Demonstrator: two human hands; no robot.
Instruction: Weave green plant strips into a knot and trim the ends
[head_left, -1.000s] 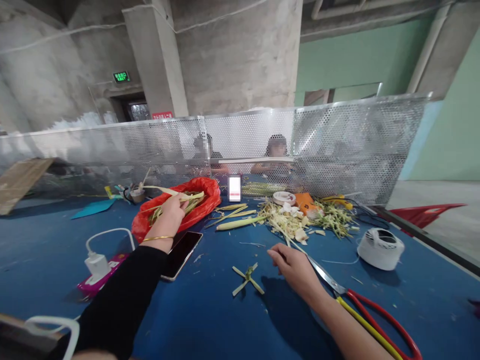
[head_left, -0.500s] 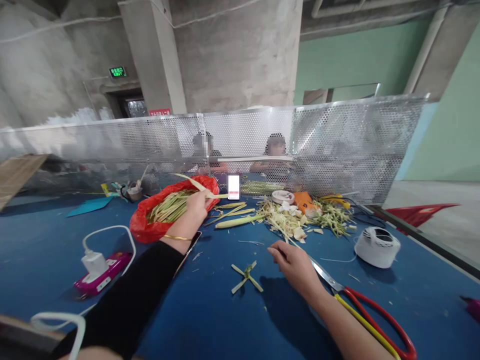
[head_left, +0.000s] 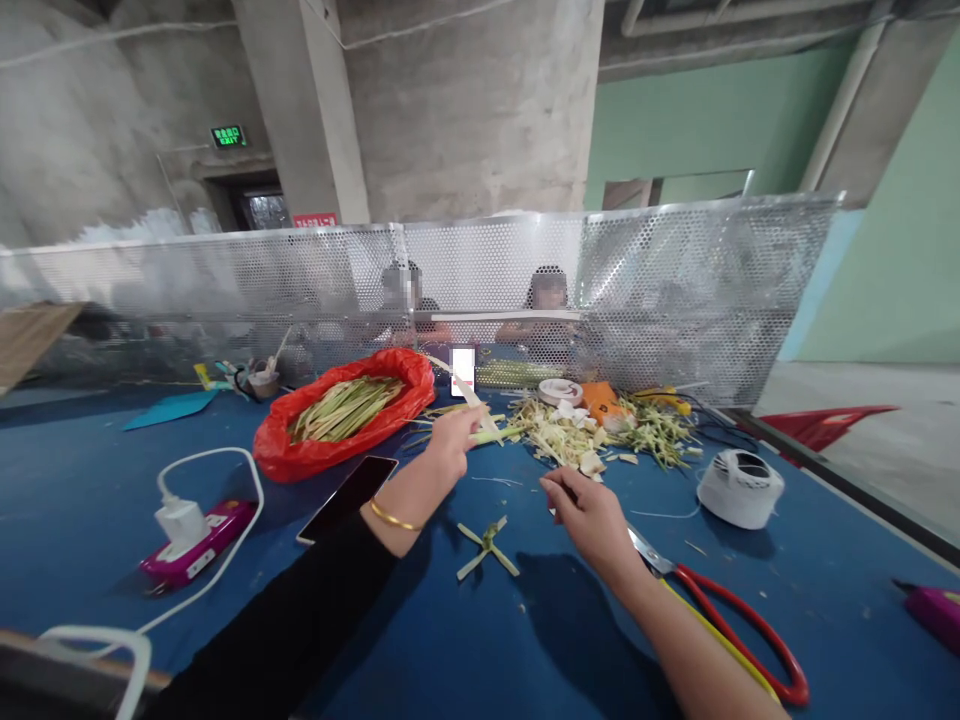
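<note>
My left hand (head_left: 448,443) is closed on a pale leaf strip (head_left: 469,397) that slants up and to the left from my fingers, above the blue table (head_left: 420,640). My right hand (head_left: 589,513) hovers low over the table with its fingers curled; what they hold, if anything, I cannot make out. Between both hands lies a small cross of woven leaf strips (head_left: 486,548). A red plastic bag (head_left: 300,455) full of green strips sits behind my left hand. Red-handled scissors (head_left: 720,622) lie under my right forearm.
A dark phone (head_left: 346,497), a pink power strip (head_left: 191,541) with a white charger, a white round fan (head_left: 739,487) and a heap of leaf scraps (head_left: 585,435) lie on the table. A perforated metal screen (head_left: 675,290) runs across the back; two people sit behind it.
My left hand drew a strip out of the red bag and carried it rightward toward my right hand. The right hand rose a little and curled its fingers.
</note>
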